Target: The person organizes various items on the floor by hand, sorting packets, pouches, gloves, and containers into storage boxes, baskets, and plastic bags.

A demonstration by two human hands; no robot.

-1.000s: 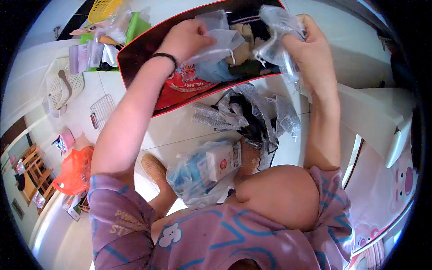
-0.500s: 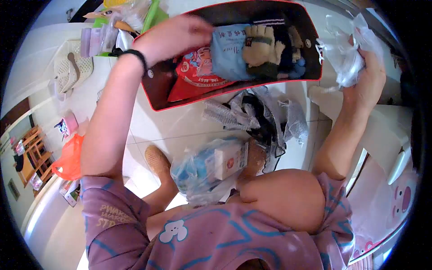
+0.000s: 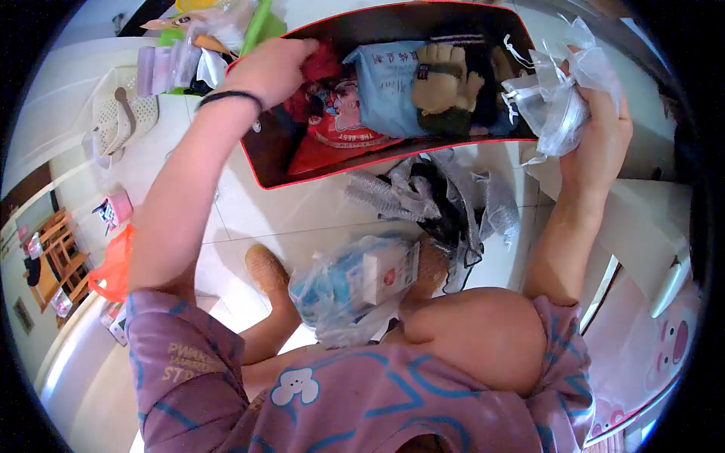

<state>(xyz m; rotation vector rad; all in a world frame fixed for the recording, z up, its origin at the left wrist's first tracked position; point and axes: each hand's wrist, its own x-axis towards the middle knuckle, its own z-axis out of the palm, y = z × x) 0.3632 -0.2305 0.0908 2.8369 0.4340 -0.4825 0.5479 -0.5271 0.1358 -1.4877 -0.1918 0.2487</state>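
My left hand [image 3: 272, 72] is at the left end of a dark box with a red rim [image 3: 393, 152], its fingers closed on a dark red cloth item [image 3: 321, 62]. Right of the box, my right hand [image 3: 600, 124] grips several crumpled clear bags [image 3: 563, 98] with white drawstrings, which overlap the box's right end. Inside the box lie a red printed bag [image 3: 343, 128], a light blue packet [image 3: 389, 87], beige gloves [image 3: 442, 79] and dark knitted items.
Silver and black wrapping [image 3: 438, 200] lies on the floor before the box. Between my feet is a clear bag with blue contents [image 3: 332, 283] and a white box [image 3: 381, 273]. A green bin [image 3: 264, 29], cream basket [image 3: 124, 113] and orange bag [image 3: 113, 264] are leftward.
My right hand has carried the clear bags out of the box to the right, uncovering the blue packet and gloves. My left hand has moved left and taken hold of the dark red item.
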